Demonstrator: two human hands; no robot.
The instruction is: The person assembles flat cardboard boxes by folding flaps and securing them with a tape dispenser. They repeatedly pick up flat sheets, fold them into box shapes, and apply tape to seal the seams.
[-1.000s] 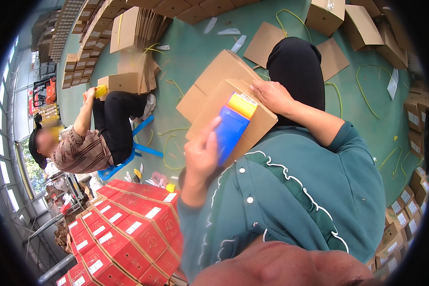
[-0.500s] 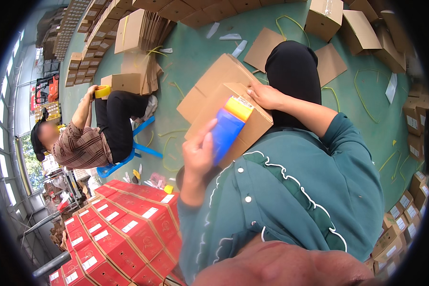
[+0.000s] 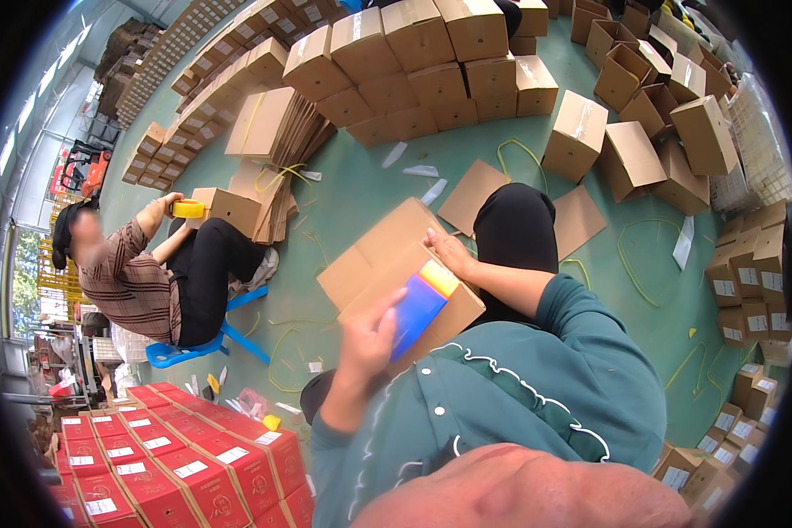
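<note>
**Blue-and-yellow tool tilts lower against the carton**

Against the frames from a second ago, we see the blue-and-yellow block (image 3: 422, 304) lie flatter on the cardboard carton (image 3: 387, 264), and the left hand (image 3: 365, 339) has slid further over its lower end; we judge the work on the carton's face to be mid-stroke rather than finished.

The left hand's fingers are closed around the block's blue end, at about 7 o'clock from the carton. The right hand (image 3: 453, 255) lies flat on the carton's edge at 3 o'clock, fingers spread and pressing, gripping nothing. The carton rests on our lap, above the black trouser leg (image 3: 515, 229).

The carton is matte brown corrugated board, boxy with sharp folds; the block is smooth and glossy (probably plastic), blue with a yellow cap.

At 9 o'clock a seated person holds a yellow tape roll (image 3: 187, 209) to another carton. Glossy red boxes (image 3: 176, 458) stack at 7 o'clock on the green floor (image 3: 361, 189).
</note>
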